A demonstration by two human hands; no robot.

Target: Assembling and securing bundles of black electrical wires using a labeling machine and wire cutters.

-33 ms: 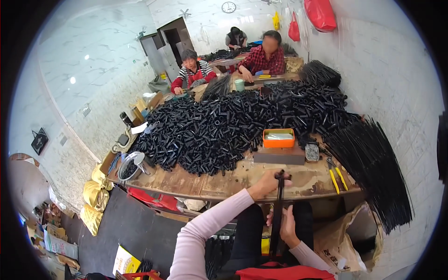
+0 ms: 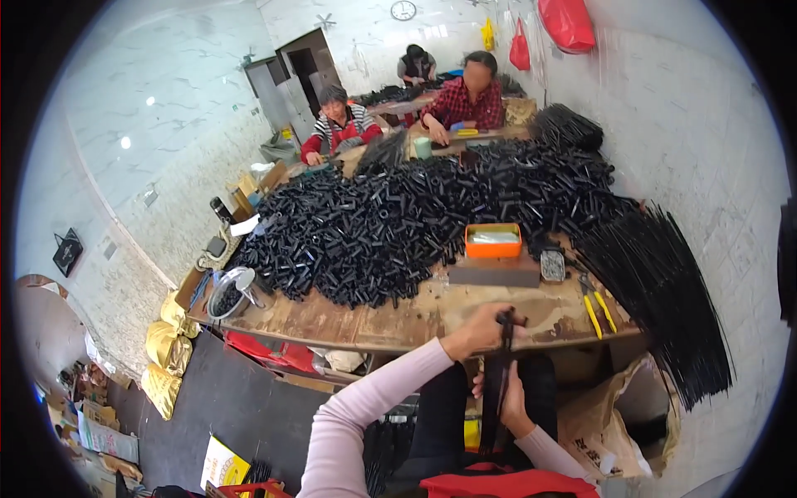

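Note:
My left hand (image 2: 475,329) is closed at the table's front edge, gripping the top end of a long black strip-like piece (image 2: 496,398). A short black tubular part (image 2: 510,319) sticks out beside its fingers. Lower down, over my lap, my right hand (image 2: 515,402) is curled around the same piece, thumb up along its side. Whether it is one strip or several thin ones together, I cannot tell. Beyond my hands spreads a big heap of short black tubes (image 2: 365,224). A sheaf of long thin black rods (image 2: 664,290) hangs over the table's right edge.
On the wooden table (image 2: 390,324) stand an orange box (image 2: 493,241), a dark flat block (image 2: 494,275), a small clear tub (image 2: 552,266) and yellow-handled pliers (image 2: 596,311). A metal bowl (image 2: 228,295) stands at the left. Two people sit across the heap, another farther back.
The view has shifted slightly. The black piece's upper end leans a little more to the right, and its lower length looks broader between my hands. Both hands keep their hold.

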